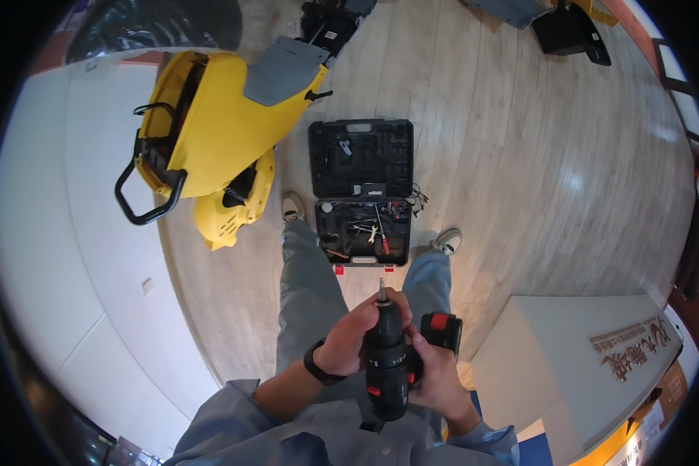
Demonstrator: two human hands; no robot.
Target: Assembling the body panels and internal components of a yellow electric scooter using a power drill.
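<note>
At far left, the white wall (78, 202); beside it stands the yellow machine (241, 132), its panels on where visible. Neither hand touches it, and no tool rests against it. Whether any fastener on it has been worked cannot be determined from this view.

Left hand (351, 342): curled around the upper, chuck end of the drill (387, 359), fingers closed in on it; part of the grip is hidden behind the tool.

Case (365, 167): open flat on the floor between the feet, lid laid back. The lower half holds a wrench (373, 234) and a screwdriver (385, 245), lying loose among other small items. A dark cable (419, 203) spills past the right edge.

The drill is out of the case, held in front of the body, nose directed away from the wearer. A bit (382, 289) projects from the nose. Preparation is judged largely complete; whether the bit is fully tightened cannot be confirmed. The bit touches no workpiece, so drilling or driving is judged not yet begun.

Right hand (439, 379): wrapped about the handle, partly closed. The battery (441, 332) sits beyond it, apparently fitted.

Farther right, the counter (489, 338), uninvolved.
</note>
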